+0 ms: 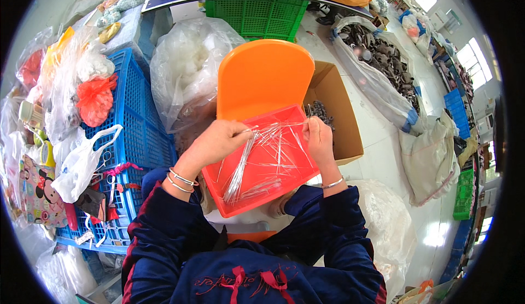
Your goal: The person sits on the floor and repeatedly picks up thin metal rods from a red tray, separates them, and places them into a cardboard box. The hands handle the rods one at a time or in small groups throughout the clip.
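Note:
A shallow red tray (295, 174) rests tilted at my lap, close to the edge of an orange seat. Thin, shiny silvery-white strands (236, 177), like fine wires, lie loose inside it, several of them bunched along its left side. My left hand (219, 142) is closed over the tray's upper left, fingertips pinching strand ends. At the upper right corner my right hand (319, 140) pinches too, and a thin strand seems to run from its fingertips toward the left hand. Bracelets circle both wrists.
The orange chair (266, 77) stands just ahead, with an open cardboard box (342, 123) of dark pieces at its right. Blue crates (131, 110) hung with bags rise on my left. A clear plastic bag (188, 63) and a sack of dark pieces (377, 58) lie farther off.

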`<state>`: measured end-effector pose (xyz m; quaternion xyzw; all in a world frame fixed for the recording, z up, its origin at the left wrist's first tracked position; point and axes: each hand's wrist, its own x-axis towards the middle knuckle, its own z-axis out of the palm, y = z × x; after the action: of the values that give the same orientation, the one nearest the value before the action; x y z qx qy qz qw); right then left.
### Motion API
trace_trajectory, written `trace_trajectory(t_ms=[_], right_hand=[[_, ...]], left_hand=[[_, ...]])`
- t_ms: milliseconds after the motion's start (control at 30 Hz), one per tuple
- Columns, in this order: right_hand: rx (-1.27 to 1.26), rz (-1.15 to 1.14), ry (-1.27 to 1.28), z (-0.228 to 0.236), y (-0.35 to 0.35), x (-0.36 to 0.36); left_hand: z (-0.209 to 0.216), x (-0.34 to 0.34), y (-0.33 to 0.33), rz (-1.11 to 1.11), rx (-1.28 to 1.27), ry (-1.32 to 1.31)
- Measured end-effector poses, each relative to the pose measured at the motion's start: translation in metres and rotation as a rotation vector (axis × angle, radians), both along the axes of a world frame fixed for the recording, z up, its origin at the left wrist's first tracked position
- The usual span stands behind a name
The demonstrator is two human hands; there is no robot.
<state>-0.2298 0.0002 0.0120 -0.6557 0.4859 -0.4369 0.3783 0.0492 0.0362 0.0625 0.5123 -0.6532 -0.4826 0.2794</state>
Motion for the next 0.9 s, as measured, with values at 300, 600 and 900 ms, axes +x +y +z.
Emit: trace_trajectory(t_ms=[300,600,900], right_hand=[[0.196,0.065,0.51,-0.017,-0.01,0.006],[0.484,0.293,-0.346,0.01,0.016,0.042],[0.34,0.268,-0.282,0.02,0.021,0.041]], left_hand=[[-0.003,-0.003,0.001,-0.016,-0.046,0.102],[-0.024,-0.02,0.003,-0.09,0.021,0.196],[-0.024,-0.022,-0.006,0.003,0.22,0.377]])
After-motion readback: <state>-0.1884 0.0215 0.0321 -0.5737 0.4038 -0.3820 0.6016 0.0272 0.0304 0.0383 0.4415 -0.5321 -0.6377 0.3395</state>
